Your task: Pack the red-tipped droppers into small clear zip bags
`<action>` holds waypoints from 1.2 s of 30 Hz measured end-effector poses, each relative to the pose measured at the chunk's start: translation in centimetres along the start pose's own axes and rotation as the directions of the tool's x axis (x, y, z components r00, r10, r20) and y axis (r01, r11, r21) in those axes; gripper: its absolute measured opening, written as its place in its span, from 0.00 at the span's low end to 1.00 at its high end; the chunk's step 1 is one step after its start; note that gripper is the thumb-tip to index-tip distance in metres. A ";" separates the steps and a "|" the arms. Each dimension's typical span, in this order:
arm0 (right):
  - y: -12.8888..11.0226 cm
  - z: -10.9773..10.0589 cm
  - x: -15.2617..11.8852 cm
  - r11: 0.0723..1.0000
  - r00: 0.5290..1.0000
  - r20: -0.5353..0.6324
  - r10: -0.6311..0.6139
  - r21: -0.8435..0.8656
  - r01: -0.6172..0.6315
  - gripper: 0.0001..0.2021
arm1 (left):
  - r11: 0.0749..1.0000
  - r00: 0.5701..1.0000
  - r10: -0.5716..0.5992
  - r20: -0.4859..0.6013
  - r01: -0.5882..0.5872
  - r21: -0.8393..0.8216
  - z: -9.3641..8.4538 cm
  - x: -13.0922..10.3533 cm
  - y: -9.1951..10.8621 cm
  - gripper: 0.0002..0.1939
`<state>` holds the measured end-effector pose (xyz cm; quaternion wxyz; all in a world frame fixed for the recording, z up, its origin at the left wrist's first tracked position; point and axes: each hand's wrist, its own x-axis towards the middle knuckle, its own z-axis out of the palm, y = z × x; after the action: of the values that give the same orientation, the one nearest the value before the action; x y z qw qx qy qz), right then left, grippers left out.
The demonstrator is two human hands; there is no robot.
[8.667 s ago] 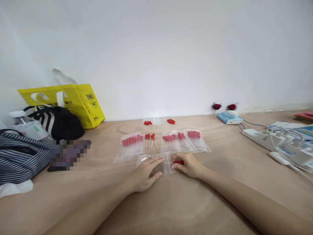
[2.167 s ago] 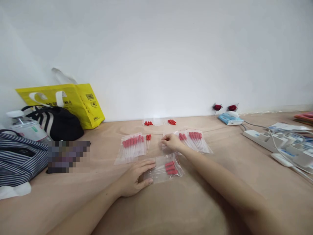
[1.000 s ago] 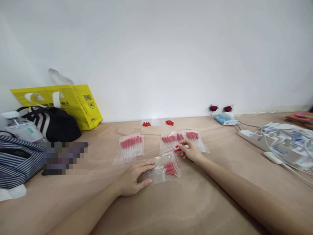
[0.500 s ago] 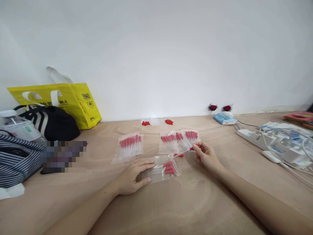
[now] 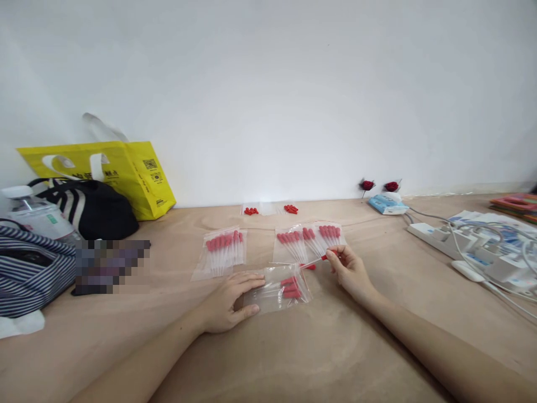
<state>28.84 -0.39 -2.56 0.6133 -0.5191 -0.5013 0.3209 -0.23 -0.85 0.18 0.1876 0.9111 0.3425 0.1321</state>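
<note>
My left hand [image 5: 231,302] lies flat on the left end of a clear zip bag [image 5: 268,291], fingers stretched and thumb apart. Inside that bag are several droppers with red rubber bulbs [image 5: 290,287]. My right hand [image 5: 347,273] pinches another dropper [image 5: 312,261] by its red bulb. Its thin clear tube points left, and the tip is at the bag's upper right edge; I cannot tell whether it is inside. A loose red bulb [image 5: 310,267] shows just beneath this tube. Behind lie filled dropper bags, one at left [image 5: 218,254] and more at right [image 5: 289,246].
Against the wall lie small bags with red bulbs [image 5: 291,209]. On the left are a yellow bag [image 5: 155,179], a black bag [image 5: 104,210], a plastic bottle [image 5: 42,218] and a striped pouch [image 5: 37,274]. Power strips with cables [image 5: 470,252] and a blue tissue pack [image 5: 386,205] are on the right.
My right hand has moved a little left with the dropper, bringing its tube closer to the bag's edge. My left hand stays in place on the bag.
</note>
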 end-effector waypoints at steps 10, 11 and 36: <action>-0.6 2.8 -2.0 0.978 0.896 0.410 0.172 0.037 -0.204 0.19 | 1.000 1.000 -0.011 0.006 0.011 0.001 0.0 -0.2 -0.1 0.26; -0.5 3.0 -1.9 0.979 0.878 0.452 0.160 0.041 -0.199 0.19 | 1.000 1.000 -0.008 0.005 0.008 0.000 0.0 -0.2 -0.1 0.26; 1.4 1.2 2.2 0.790 0.881 0.472 -0.018 -0.534 0.302 0.06 | 1.000 1.000 0.020 -0.003 -0.020 0.024 0.0 0.0 -0.2 0.21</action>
<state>28.53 2.40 -3.32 0.3151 -0.5515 -0.7454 0.2025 -0.31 -0.75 0.07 0.1748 0.9165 0.3351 0.1313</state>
